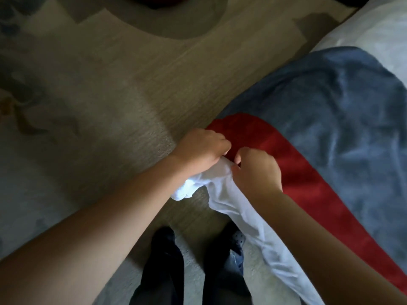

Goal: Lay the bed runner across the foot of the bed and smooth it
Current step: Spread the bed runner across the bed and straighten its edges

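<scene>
A red bed runner [293,164] lies as a band along the near edge of the bed, over a blue-grey blanket [326,102]. A white sheet [237,205] hangs bunched at the bed's corner. My left hand [200,150] is closed on a gathered fold of the white sheet at the corner. My right hand [257,170] pinches the same white fabric right beside it, where the sheet meets the runner's end. The two hands nearly touch.
A beige patterned carpet [105,111] covers the floor to the left. My legs and dark-socked feet [165,249] stand close to the bed's corner. White bedding [378,29] shows at the top right beyond the blanket.
</scene>
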### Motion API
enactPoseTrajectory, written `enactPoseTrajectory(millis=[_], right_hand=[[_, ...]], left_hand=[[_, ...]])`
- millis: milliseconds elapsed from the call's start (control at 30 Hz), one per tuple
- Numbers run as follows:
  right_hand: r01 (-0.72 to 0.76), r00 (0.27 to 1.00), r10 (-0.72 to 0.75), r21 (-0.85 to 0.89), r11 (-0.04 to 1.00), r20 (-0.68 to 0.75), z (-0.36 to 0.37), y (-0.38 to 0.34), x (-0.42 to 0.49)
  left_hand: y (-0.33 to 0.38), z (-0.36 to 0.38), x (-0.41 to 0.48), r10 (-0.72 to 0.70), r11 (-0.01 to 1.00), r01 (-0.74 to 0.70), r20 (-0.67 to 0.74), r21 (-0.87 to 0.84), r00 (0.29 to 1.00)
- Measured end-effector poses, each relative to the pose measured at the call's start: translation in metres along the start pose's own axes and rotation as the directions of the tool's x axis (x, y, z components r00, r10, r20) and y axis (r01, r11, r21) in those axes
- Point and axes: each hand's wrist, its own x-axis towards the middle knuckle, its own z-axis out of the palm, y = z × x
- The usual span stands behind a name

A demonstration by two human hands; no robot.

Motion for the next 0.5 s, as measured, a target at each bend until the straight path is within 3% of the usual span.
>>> enactPoseTrajectory(millis=[167, 300, 500], right_hand=[[-0.030, 0.999, 0.031, 0.042, 0.999, -0.039, 0.023, -0.026, -0.018], [-0.044, 0.990, 0.063, 0.143, 0.989, -0.129, 0.030, -0.022, -0.035], [-0.217, 0.941, 0.250, 0.159, 0.963, -0.231, 0.033, 0.020, -0.089]], left_hand=[[-0.007, 0.000, -0.016, 0.018, 0.999, -0.020, 0.049, 0.046, 0.999], [-0.002, 0.001, -0.025, 0.059, 0.998, -0.058, -0.033, 0.026, 0.998], [0.035, 0.001, -0.020, 0.337, 0.937, -0.326, -0.077, 0.125, 0.939]])
